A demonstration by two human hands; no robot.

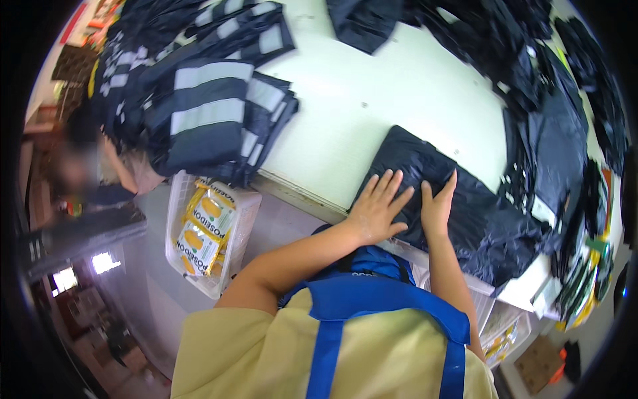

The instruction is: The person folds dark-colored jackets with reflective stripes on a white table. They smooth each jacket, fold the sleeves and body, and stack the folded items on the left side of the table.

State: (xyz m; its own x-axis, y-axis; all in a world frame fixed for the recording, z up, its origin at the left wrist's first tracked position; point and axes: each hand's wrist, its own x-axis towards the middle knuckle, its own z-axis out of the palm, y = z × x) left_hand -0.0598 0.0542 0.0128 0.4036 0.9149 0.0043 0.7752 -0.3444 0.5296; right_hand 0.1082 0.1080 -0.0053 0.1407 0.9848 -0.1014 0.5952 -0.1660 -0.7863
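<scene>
A folded black garment of shiny, thin fabric (410, 154) lies at the near edge of the white table (332, 126). My left hand (377, 211) rests flat on it with fingers spread. Beside it, my right hand (437, 207) touches the same fabric edge-on, its thumb held apart from its fingers. Neither hand grips anything. To the right, the fabric spreads out in a loose, wrinkled part (505, 243).
Dark garments with pale reflective bands (209, 100) are stacked at the left. More black garments (492, 46) lie along the far right. A white basket of yellow packets (174, 233) stands below the table's left edge. Another person (123, 166) is at the far left.
</scene>
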